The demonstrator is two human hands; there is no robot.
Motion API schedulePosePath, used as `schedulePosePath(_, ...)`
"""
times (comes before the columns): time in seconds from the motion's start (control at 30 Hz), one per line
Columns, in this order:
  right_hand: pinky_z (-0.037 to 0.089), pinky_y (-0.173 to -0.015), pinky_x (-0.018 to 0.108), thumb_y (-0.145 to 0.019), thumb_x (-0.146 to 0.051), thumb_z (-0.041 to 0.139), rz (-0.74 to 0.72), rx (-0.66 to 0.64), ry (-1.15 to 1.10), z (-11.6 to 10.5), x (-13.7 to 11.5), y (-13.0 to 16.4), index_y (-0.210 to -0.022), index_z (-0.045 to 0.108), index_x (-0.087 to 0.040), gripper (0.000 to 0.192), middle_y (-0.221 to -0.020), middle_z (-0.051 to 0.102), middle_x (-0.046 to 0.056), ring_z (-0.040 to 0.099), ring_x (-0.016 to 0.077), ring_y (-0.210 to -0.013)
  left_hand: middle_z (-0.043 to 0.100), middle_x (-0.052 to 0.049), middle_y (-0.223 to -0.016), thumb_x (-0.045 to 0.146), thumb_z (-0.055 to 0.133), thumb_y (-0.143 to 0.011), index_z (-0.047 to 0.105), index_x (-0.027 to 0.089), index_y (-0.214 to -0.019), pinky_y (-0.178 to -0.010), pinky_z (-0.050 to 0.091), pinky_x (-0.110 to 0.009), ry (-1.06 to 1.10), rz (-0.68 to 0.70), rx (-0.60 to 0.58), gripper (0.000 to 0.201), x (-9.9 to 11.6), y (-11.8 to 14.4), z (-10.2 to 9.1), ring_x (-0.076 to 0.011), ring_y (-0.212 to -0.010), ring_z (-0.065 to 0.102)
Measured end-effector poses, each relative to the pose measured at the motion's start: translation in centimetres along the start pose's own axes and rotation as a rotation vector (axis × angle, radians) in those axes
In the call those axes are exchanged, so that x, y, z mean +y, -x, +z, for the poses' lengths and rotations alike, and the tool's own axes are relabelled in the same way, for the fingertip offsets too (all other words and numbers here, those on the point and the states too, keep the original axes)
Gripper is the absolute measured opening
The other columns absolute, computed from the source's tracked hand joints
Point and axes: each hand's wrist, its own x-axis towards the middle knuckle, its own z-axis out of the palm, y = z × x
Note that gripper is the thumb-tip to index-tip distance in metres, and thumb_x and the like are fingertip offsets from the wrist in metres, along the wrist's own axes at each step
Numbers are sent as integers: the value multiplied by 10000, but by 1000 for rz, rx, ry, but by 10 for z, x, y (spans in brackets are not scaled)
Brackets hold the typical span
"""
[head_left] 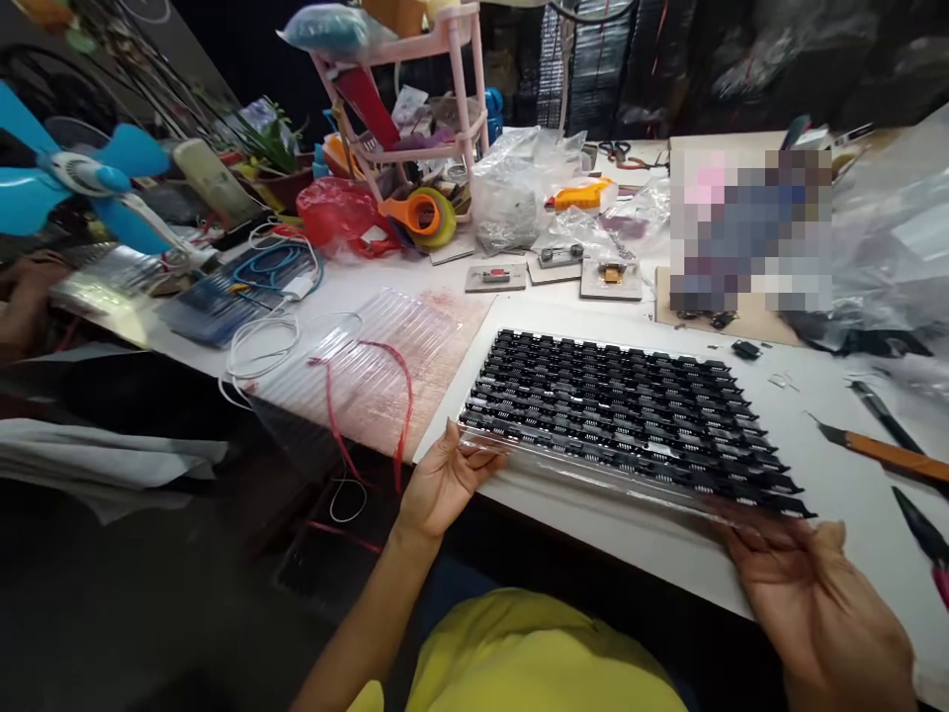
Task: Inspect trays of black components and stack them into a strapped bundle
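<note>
A clear plastic tray (563, 458) carries rows of small black plastic parts (615, 410) and is held over the front of the white work board. At its near left corner, my left hand (445, 480) grips the edge, thumb on the rim and fingers underneath. My right hand (808, 583) holds the near right corner, its fingers partly hidden below the see-through plastic. One loose black part (745, 349) lies on the board beyond the tray's right side.
Right of the tray lie an orange-handled knife (882, 450) and tweezers (923, 529). Small fixtures (610, 279) stand behind it. Leftward are an empty clear tray (371, 341), red ties (407, 396), white cable (256, 346) and a blue fan (81, 173). Another person's hand (34, 287) shows far left.
</note>
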Motion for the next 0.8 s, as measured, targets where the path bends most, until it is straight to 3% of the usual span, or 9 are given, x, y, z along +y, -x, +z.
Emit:
schedulePosePath(0.17, 524, -882, 492, -873, -421, 540, -34, 9, 84, -3, 4, 0, -779, 672, -187, 285, -833, 714, 72, 673, 235, -847, 724, -88, -790, 271, 376, -956, 607, 138, -811, -727, 553, -335, 12, 3, 49, 304, 3, 0, 6, -183, -710, 703)
schedulePosePath(0.3, 573, -765, 450, -854, -416, 581, -97, -38, 108, -7, 6, -3, -734, 673, -174, 285, -757, 712, 78, 685, 226, -718, 720, -103, -854, 298, 422, -939, 613, 146, -892, -688, 557, -311, -16, 21, 81, 249, 5, 0, 9, -218, -801, 703)
schedulePosePath(0.5, 588, -716, 364, -800, -546, 602, -105, -119, 53, -8, 8, -7, -774, 692, -156, 402, -768, 722, 86, 692, 218, -737, 719, -114, -869, 297, 387, -955, 624, 149, -938, -689, 558, -304, -57, 41, 60, 281, 2, -2, 6, -225, -847, 698)
schedulePosePath(0.8, 588, -664, 320, -780, -534, 634, -127, -201, -40, 1, 5, -3, -756, 705, -173, 369, -740, 727, 66, 697, 202, -707, 717, -113, -908, 304, 384, -951, 641, 155, -935, -652, 570, -303, -100, 92, 81, 298, 2, -3, 6, -240, -880, 690)
